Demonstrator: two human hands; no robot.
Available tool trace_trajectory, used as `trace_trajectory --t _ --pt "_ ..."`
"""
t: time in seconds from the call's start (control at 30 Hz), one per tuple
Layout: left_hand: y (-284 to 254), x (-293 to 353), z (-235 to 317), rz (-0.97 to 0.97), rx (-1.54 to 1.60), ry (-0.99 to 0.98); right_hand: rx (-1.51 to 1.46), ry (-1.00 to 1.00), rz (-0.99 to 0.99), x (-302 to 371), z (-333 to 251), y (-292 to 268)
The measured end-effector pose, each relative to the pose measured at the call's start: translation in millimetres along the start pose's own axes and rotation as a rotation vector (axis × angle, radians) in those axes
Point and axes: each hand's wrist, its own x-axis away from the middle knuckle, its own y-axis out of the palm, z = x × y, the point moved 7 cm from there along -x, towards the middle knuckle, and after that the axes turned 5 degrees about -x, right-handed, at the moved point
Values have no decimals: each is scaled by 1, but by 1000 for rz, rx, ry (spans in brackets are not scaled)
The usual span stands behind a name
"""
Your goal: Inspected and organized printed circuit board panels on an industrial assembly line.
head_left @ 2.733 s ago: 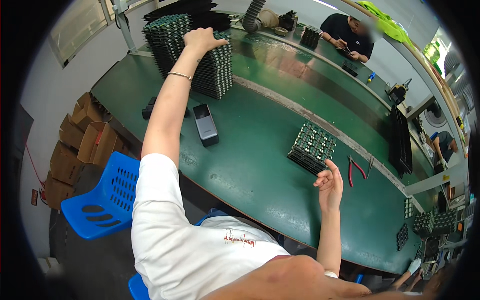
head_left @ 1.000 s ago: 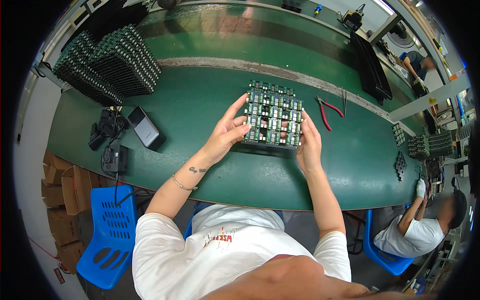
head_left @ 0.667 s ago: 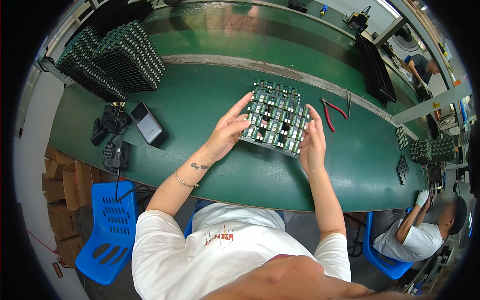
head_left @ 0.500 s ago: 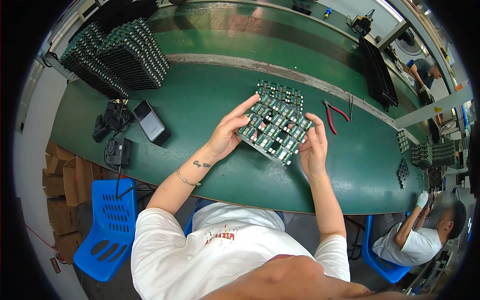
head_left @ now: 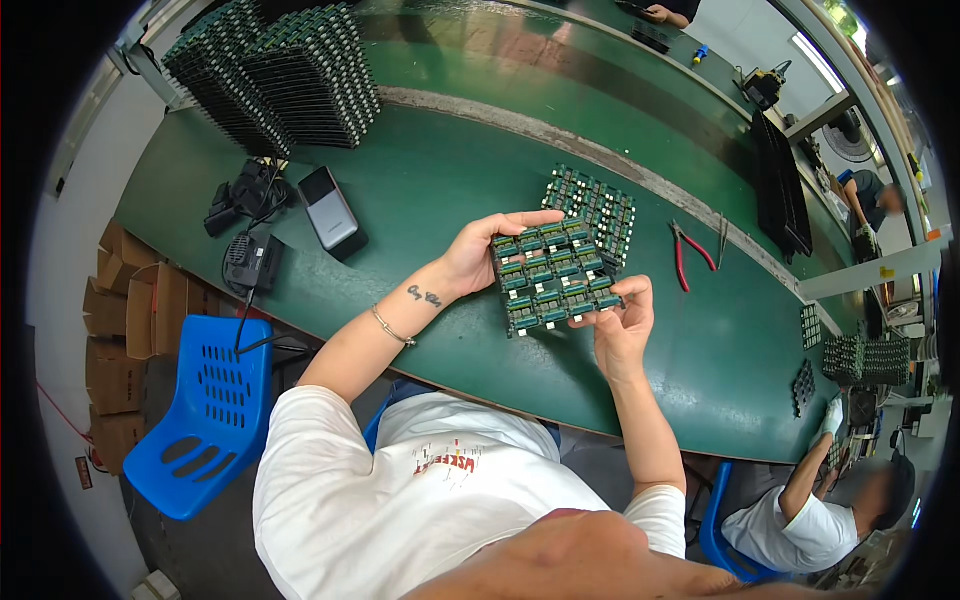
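Observation:
Between my two hands, above the green bench, is a green circuit board panel (head_left: 553, 272) with rows of small white connectors. My left hand (head_left: 487, 248) grips its left side, the index finger lying along the far edge. My right hand (head_left: 624, 325) pinches the near right corner between thumb and fingers. Just beyond the held panel, a second circuit board panel (head_left: 598, 208) lies on the bench, partly covered from sight. Right of it rest red-handled pliers (head_left: 691, 256) and a pair of tweezers (head_left: 723, 241).
Tall stacks of circuit board panels (head_left: 305, 80) stand at the far left. Nearer are a grey power bank (head_left: 331, 213) and black devices with cables (head_left: 252, 260). A blue chair (head_left: 218, 395) and cardboard boxes (head_left: 160, 310) stand left. A co-worker (head_left: 815, 500) sits at the right.
The held panel has turned and tilted, so its rows now run nearly crosswise. My right hand has moved down to its near corner. The whole view has also shifted a little.

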Motion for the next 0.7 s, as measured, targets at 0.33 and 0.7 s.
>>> trace_trajectory --t 0.33,0.7 --pt "0 0 -2 12 1 23 3 -9 79 -8 -4 -1" --pt "4 2 -3 11 59 3 -195 34 49 -16 2 -23"
